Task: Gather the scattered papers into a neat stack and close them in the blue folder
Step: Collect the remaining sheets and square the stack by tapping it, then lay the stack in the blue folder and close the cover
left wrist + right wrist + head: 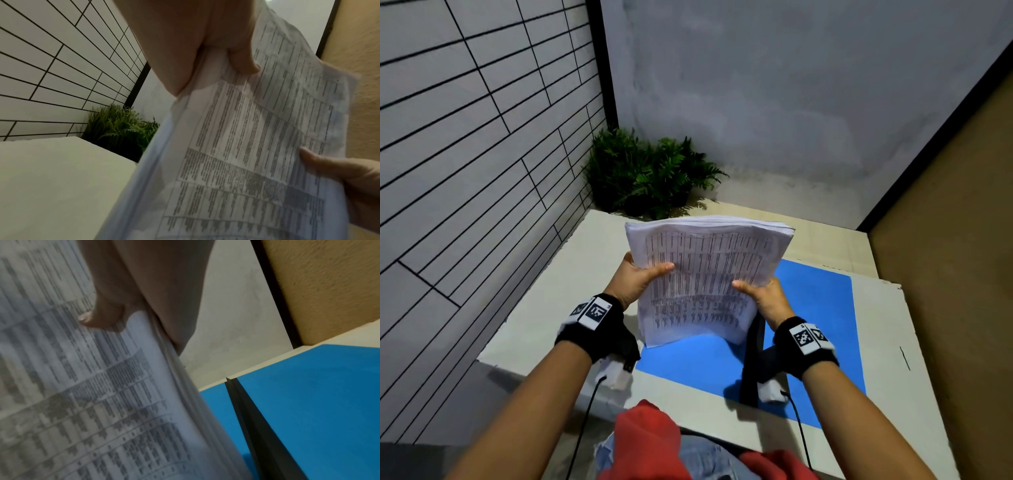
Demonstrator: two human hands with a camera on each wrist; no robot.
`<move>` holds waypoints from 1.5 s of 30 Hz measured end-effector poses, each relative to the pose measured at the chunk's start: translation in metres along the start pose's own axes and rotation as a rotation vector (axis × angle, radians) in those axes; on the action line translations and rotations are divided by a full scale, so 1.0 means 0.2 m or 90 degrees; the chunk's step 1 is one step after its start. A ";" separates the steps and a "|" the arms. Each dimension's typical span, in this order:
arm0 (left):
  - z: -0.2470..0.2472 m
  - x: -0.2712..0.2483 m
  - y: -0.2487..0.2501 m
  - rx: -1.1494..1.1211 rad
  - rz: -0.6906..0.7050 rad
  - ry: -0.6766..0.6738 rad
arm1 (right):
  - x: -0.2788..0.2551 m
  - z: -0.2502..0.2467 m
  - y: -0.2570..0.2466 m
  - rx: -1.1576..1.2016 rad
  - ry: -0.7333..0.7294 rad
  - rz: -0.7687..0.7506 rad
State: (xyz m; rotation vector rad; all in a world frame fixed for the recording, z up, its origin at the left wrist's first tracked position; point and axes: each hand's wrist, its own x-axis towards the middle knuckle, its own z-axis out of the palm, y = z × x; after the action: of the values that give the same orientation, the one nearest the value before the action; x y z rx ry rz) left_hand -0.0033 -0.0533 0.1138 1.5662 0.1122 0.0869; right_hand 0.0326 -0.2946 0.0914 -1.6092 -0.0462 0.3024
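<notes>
A thick stack of printed papers (705, 277) stands nearly upright, its lower edge resting on the open blue folder (822, 308). My left hand (640, 277) grips the stack's left edge, thumb on the front sheet. On the opposite edge my right hand (763, 294) holds it the same way. The folder lies flat on the table with its black spine (751, 363) running down the middle. From the left wrist, the papers (257, 146) fill the frame under my left thumb (242, 61). The right wrist view shows the stack (92, 386) beside the blue folder (318, 402).
The white table (544, 308) stands in a corner, with a tiled wall (465, 154) on the left and a grey wall behind. A green fern plant (647, 174) sits at the back left corner. A tan panel (955, 240) borders the right side.
</notes>
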 end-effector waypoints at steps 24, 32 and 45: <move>0.07 -0.06 -0.30 0.123 -0.237 -0.016 | -0.10 0.01 0.32 0.002 0.173 0.153; 0.07 0.00 -0.67 0.393 -0.266 -0.035 | -0.08 0.13 0.62 -0.179 0.260 0.367; 0.15 -0.02 -0.74 0.389 -0.348 -0.069 | -0.15 0.12 0.53 -0.658 0.120 0.357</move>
State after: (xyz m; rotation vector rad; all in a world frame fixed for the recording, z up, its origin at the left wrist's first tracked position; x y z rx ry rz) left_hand -0.0055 -0.0847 -0.0350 2.0857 0.5136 -0.5029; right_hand -0.0180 -0.2851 -0.0081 -2.6643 0.4734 0.6158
